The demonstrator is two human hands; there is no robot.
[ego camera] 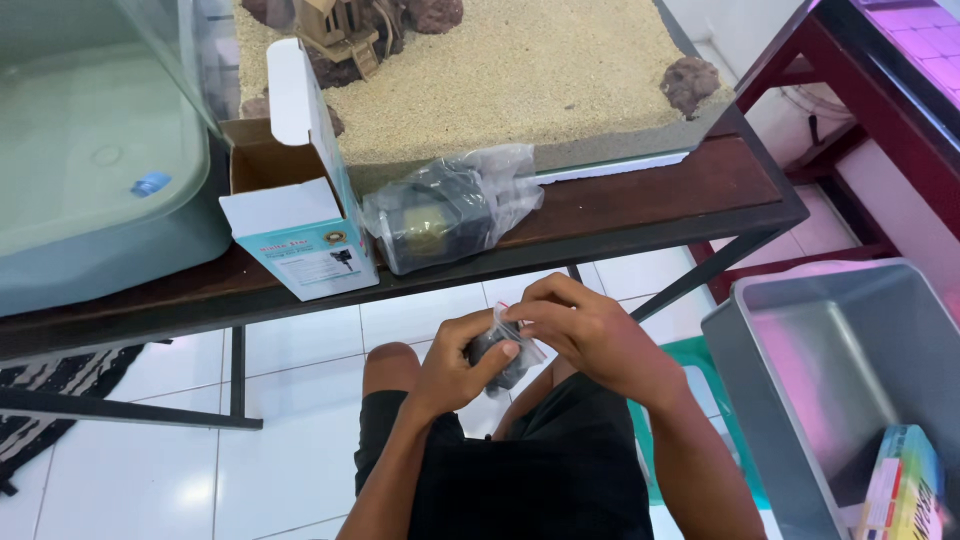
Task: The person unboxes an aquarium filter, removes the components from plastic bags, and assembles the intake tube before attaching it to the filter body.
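Gripping small plastic bag (518,335) w/ both hands – left hand (462,368), right hand (590,340) – over white tile floor (290,440), dark wood table (640,200)

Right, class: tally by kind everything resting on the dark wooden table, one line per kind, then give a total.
Glass tanks: 2, the empty tank and the sand-filled tank
Open cardboard boxes: 1, the white and teal box
Plastic bags holding a dark device: 1, the clear bag
Total: 4 on the table
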